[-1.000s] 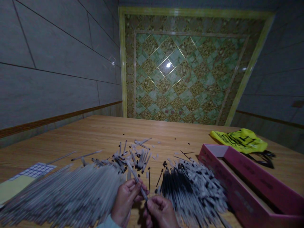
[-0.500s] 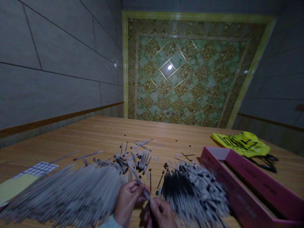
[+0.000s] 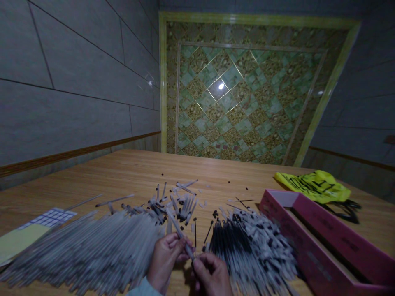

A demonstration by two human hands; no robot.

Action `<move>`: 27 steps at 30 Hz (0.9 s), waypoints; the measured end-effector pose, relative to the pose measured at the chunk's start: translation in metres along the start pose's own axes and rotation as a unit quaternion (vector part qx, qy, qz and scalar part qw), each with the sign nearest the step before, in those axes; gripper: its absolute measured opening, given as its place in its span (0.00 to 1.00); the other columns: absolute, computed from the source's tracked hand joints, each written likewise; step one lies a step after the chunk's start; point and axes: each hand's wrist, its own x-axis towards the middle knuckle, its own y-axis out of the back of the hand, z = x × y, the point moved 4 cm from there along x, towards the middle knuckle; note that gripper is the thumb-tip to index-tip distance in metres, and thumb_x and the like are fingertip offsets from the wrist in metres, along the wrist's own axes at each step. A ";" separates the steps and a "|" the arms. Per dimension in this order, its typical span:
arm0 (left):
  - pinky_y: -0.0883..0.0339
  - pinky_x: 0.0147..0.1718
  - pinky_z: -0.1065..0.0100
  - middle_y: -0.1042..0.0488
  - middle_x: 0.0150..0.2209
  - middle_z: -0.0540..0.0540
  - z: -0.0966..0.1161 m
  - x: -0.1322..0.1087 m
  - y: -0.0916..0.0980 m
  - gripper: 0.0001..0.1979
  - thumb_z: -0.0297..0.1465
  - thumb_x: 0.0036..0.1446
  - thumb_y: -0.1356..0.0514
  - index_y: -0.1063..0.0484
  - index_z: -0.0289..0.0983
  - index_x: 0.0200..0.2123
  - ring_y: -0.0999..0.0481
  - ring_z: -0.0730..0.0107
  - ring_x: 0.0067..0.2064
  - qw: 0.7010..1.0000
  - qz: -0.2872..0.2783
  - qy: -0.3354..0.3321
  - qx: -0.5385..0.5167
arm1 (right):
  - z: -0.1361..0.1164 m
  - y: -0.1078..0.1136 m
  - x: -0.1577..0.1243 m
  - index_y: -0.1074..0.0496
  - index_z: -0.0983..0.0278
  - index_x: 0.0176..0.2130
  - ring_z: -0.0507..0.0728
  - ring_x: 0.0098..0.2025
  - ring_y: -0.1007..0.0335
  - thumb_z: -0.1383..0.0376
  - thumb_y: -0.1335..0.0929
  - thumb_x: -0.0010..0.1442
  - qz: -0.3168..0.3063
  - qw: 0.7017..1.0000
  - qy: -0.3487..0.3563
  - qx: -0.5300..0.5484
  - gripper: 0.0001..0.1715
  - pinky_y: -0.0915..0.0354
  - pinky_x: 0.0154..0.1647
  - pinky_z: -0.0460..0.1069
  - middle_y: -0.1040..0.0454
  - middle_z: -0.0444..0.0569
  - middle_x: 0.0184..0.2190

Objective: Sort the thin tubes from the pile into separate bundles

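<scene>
Between both hands, a thin translucent pen barrel (image 3: 174,223) slants down toward me. My left hand (image 3: 165,259) is closed round its middle, thumb and fingers pinching it. At the near end, my right hand (image 3: 212,273) is closed too, thumb against the fingers; its grip is partly hidden. A large pile of clear pen barrels (image 3: 92,250) lies just left of my left hand. Beside my right hand is a pile of black-ended pen refills (image 3: 237,246), with a heap of short whitish, dark-ended pieces (image 3: 274,242) against it.
Short clear and black pieces (image 3: 185,207) lie scattered beyond my hands on the wooden table (image 3: 197,164). An open pink box (image 3: 308,242) stands at the right, a yellow plastic bag (image 3: 314,187) behind it. A yellowish pad (image 3: 21,242) and a blue-checked sheet (image 3: 51,218) lie left.
My right hand has shifted slightly right at the near end of the pen barrel, and its lower fingers show less. My left hand keeps hold in nearly the same place.
</scene>
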 end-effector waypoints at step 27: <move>0.31 0.23 0.74 0.22 0.25 0.44 -0.001 0.003 0.010 0.16 0.41 0.42 0.34 0.28 0.32 0.26 0.23 0.67 0.28 0.999 0.052 -0.006 -0.009 | -0.005 0.009 0.001 0.33 0.66 0.20 0.45 0.13 0.49 0.59 0.25 0.36 0.056 0.997 0.033 -0.039 0.17 0.51 0.14 0.42 0.38 0.38 0.11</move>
